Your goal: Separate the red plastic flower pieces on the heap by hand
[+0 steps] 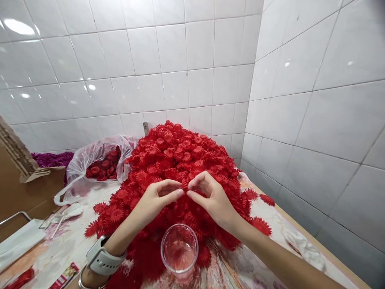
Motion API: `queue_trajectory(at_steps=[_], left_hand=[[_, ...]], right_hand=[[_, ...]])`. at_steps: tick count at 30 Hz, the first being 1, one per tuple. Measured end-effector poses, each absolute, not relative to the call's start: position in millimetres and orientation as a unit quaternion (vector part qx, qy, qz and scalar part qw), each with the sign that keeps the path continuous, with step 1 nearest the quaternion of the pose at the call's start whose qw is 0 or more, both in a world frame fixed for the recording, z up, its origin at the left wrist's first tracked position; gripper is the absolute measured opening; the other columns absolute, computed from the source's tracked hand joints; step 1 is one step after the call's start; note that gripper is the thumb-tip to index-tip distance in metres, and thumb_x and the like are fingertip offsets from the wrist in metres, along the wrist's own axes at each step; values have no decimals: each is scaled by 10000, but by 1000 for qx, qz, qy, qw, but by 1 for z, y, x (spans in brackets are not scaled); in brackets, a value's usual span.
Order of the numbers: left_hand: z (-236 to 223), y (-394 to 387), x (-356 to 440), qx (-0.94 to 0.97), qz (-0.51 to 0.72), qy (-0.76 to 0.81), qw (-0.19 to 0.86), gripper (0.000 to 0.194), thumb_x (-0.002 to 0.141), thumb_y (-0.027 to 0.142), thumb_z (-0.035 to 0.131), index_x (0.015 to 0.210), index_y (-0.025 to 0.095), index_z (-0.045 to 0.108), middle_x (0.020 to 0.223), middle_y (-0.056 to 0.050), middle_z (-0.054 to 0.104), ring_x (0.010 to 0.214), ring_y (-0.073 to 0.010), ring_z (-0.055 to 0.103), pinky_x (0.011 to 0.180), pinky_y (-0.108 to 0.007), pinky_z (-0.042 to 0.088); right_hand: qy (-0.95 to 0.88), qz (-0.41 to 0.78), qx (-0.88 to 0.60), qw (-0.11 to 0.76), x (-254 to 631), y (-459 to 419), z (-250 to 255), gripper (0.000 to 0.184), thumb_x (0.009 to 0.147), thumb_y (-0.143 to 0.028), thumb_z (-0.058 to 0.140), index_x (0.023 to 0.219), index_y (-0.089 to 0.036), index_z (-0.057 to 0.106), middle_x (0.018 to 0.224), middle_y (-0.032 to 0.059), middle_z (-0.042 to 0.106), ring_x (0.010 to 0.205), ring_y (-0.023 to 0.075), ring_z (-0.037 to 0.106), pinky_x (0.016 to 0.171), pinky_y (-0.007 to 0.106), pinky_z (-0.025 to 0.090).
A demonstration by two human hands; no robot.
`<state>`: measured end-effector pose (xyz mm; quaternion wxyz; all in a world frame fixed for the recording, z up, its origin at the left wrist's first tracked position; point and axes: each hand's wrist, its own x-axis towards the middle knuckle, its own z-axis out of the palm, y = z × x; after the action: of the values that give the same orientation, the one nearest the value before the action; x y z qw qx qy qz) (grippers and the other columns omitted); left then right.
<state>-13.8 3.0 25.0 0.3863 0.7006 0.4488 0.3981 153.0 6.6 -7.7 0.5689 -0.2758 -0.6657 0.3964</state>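
A big heap of red plastic flower pieces [177, 156] covers the table against the tiled wall. My left hand [158, 198] and my right hand [210, 196] meet over the front of the heap, fingertips curled and pinched together on a small red flower piece [185, 185]. A white watch sits on my left wrist. A clear plastic cup [179, 249] stands just below my hands, near the table's front.
A clear plastic bag [96, 164] with more red pieces lies at the left, purple pieces [51, 159] behind it. A cardboard box [18, 176] stands at far left. The floral tablecloth [270, 241] reaches the tiled wall corner on the right.
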Motion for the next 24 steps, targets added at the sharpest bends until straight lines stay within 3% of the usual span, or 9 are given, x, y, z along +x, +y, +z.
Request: queue_trajectory(at_steps=[4, 8, 20, 24], left_hand=[[18, 3, -9, 646, 425, 429, 466, 237, 654, 287, 667, 852, 158, 654, 841, -40, 691, 795, -179, 627, 689, -259, 502], [13, 5, -9, 590, 461, 439, 497, 222, 642, 291, 677, 803, 140, 666, 732, -16, 662, 693, -157, 620, 631, -267, 525], [15, -1, -3, 584, 468, 451, 486, 189, 546, 294, 736, 659, 154, 676, 637, 4, 642, 610, -119, 572, 562, -210, 496], [12, 0, -4, 597, 480, 455, 454, 174, 594, 298, 701, 681, 149, 679, 664, -12, 665, 639, -141, 603, 566, -223, 507]], right_hand=[[-747, 252, -283, 546, 150, -1, -9, 101, 788, -149, 513, 857, -222, 523, 832, 10, 616, 822, 153, 597, 770, 310, 473], [-706, 147, -301, 624, 151, -2, -9, 128, 805, -125, 478, 889, -216, 511, 842, 23, 620, 803, 146, 604, 738, 287, 480], [-746, 7, -296, 596, 149, 5, -17, 191, 757, -91, 531, 883, -216, 463, 796, 20, 555, 744, 153, 560, 669, 274, 484], [-741, -5, -276, 613, 148, 3, -18, 170, 775, -77, 492, 868, -217, 469, 796, 24, 553, 755, 156, 553, 678, 287, 475]])
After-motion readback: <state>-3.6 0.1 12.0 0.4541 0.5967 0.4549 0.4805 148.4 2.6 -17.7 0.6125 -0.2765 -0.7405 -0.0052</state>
